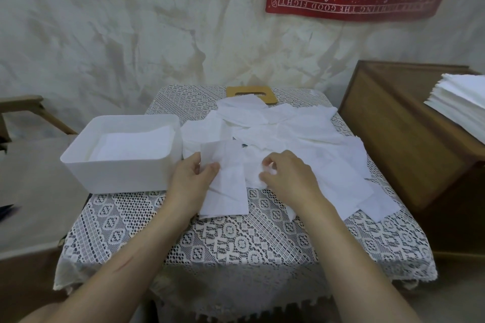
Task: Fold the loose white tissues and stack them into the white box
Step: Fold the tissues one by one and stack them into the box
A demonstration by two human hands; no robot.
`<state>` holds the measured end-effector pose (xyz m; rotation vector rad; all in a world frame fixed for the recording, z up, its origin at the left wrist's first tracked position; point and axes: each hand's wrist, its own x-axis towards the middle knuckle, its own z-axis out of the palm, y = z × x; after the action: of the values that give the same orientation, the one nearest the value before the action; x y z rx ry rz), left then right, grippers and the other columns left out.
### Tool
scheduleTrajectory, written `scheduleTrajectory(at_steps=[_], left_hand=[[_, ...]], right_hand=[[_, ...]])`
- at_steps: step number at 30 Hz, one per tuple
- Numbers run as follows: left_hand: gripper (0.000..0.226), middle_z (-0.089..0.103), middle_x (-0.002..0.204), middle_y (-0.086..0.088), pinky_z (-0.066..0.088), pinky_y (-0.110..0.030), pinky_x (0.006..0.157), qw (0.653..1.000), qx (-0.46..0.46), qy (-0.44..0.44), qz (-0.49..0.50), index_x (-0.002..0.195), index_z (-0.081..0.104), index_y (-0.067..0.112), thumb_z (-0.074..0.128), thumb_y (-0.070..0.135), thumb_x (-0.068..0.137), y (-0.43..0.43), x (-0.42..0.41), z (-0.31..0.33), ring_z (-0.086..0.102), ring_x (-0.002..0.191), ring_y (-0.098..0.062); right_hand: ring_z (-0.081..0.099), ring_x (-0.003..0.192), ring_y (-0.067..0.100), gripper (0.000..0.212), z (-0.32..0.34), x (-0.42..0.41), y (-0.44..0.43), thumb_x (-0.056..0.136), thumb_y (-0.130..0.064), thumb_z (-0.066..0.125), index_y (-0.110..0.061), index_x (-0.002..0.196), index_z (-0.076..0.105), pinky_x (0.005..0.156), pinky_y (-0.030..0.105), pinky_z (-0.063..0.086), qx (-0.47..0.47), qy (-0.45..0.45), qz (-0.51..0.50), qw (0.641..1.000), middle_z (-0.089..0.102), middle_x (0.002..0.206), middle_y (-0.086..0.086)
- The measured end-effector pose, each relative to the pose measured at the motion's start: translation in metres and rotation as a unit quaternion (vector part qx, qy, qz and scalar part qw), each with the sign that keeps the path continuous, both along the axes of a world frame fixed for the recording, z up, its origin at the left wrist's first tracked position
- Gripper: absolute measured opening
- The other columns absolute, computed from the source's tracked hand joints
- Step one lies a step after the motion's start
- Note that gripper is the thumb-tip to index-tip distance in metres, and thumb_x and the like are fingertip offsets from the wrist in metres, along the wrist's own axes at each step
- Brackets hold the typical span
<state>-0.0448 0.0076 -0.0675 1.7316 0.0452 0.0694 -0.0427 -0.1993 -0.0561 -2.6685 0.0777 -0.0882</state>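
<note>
L hand (pixel 191 181), R hand (pixel 288 178) pinch tissues (pixel 228 189).

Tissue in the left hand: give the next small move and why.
Probably carry the folded tissue leftward into the white box. The left hand pinches its edge, it looks folded into a strip, and the open box stands just beside it. The right hand pinches a loose tissue.

Box (pixel 123 165) left on table (pixel 236 244); loose tissues (pixel 301 134) right of it; folded tissues (pixel 133 144) inside box.

left hand (pixel 190 181): centre-left, pinches folded white paper tissue (pixel 227 189)
right hand (pixel 287 178): centre, fingers curled, pinches crumpled white tissue (pixel 254 177)
</note>
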Motion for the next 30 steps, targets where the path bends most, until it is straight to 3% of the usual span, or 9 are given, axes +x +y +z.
scheduleTrajectory(at_steps=[3,5,10,16,20,24,27,30], left_hand=[[0.009,0.079,0.092,-0.001,0.061,-0.056,0.084,1.0,0.002,-0.002,0.001,0.096,0.072,0.023,0.066,0.019,0.1,0.0,0.002,-0.001,0.075,0.089,-0.029],[0.007,0.079,0.093,-0.003,0.059,-0.06,0.086,1.0,0.004,-0.003,-0.003,0.097,0.073,0.021,0.067,0.021,0.099,0.0,0.005,-0.003,0.074,0.092,-0.032],[0.008,0.08,0.094,0.001,0.06,-0.057,0.086,1.0,-0.001,-0.001,-0.011,0.1,0.073,0.023,0.065,0.021,0.1,-0.001,0.004,-0.003,0.075,0.091,-0.027],[0.01,0.078,0.096,-0.004,0.06,-0.049,0.083,1.0,-0.025,-0.002,-0.011,0.098,0.072,0.022,0.065,0.015,0.1,0.001,-0.001,-0.001,0.074,0.095,-0.032],[0.013,0.08,0.09,0.004,0.061,-0.045,0.081,0.999,-0.035,0.004,-0.014,0.097,0.073,0.023,0.065,0.013,0.1,0.005,-0.002,-0.002,0.075,0.087,-0.022],[0.012,0.08,0.088,0.006,0.059,-0.038,0.075,0.999,-0.045,0.009,-0.021,0.098,0.073,0.021,0.065,0.012,0.1,0.005,-0.003,-0.002,0.075,0.082,-0.017],[0.011,0.081,0.09,0.005,0.059,-0.038,0.073,0.998,-0.052,0.013,-0.025,0.1,0.072,0.02,0.065,0.012,0.1,0.005,-0.001,-0.003,0.076,0.082,-0.018],[0.012,0.08,0.086,0.007,0.057,-0.031,0.067,0.998,-0.054,0.01,-0.031,0.1,0.072,0.02,0.064,0.011,0.1,0.004,0.0,-0.003,0.075,0.075,-0.01]], right_hand=[[0.057,0.108,0.019,0.05,0.004,0.003,-0.005,0.082,-0.052,0.074,-0.032,0.126,0.058,0.09,0.034,0.046,0.004,0.061,0.05,0.997,0.048,0.121,-0.007],[0.056,0.106,0.018,0.045,0.004,0.004,-0.008,0.08,-0.051,0.077,-0.034,0.118,0.059,0.088,0.034,0.045,0.002,0.073,0.068,0.995,0.047,0.119,-0.008],[0.059,0.098,0.019,0.002,-0.001,0.002,-0.008,0.093,-0.033,0.063,-0.032,0.093,0.063,0.073,0.032,0.038,-0.009,0.007,0.064,0.998,0.05,0.106,-0.006],[0.057,0.097,0.014,0.004,0.005,-0.018,-0.009,0.094,-0.036,0.064,-0.036,0.096,0.068,0.079,0.032,0.041,-0.009,0.024,0.116,0.993,0.051,0.104,-0.009],[0.058,0.094,0.013,0.021,0.01,-0.033,-0.016,0.091,-0.023,0.054,-0.036,0.095,0.07,0.074,0.024,0.042,0.016,0.059,0.12,0.991,0.055,0.101,-0.01],[0.062,0.085,0.015,0.019,0.009,-0.036,-0.016,0.093,-0.028,0.055,-0.029,0.091,0.074,0.073,0.025,0.046,0.055,0.034,0.075,0.995,0.063,0.085,-0.009],[0.062,0.091,0.016,0.016,0.003,-0.025,-0.014,0.096,-0.031,0.058,-0.028,0.107,0.068,0.075,0.03,0.046,0.047,-0.001,0.032,0.998,0.063,0.089,-0.013],[0.063,0.105,0.026,0.033,0.0,-0.009,-0.013,0.1,-0.035,0.057,-0.023,0.131,0.059,0.081,0.033,0.045,0.01,-0.009,0.002,1.0,0.069,0.111,-0.001]])
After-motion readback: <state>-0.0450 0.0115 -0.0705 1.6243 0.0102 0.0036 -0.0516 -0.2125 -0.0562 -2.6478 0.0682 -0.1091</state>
